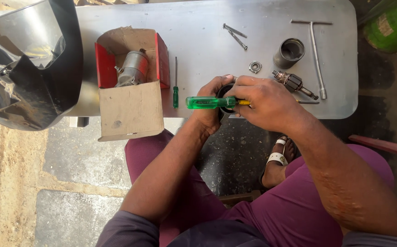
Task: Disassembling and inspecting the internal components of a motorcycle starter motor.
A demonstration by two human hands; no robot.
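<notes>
Right now I see a dark round housing point(226, 106) held at the near edge of the grey metal table point(198, 45), mostly hidden between my two hands. My left hand point(212, 103) wraps it from the left side, fingers curled around its rim. My right hand point(267, 103) comes over from the right, closed on a screwdriver with a green translucent handle point(210, 102) that lies level across the housing's open mouth, handle pointing left; its yellow collar shows just at my fingers, the tip is hidden. Just right of my right hand lies a motor armature point(293, 83) with its shaft toward the right, and beyond it stands a grey metal cylinder point(289, 52). A small flanged nut point(254, 67) sits between the cylinder and my hands, and two long bolts point(235, 35) lie farther back. A T-handle wrench point(316, 50) rests along the right end of the table. To the left, a thin green screwdriver point(175, 84) lies beside an open cardboard box point(131, 84) holding a grey starter motor point(132, 68). A black plastic body panel point(29, 59) overhangs the far left
</notes>
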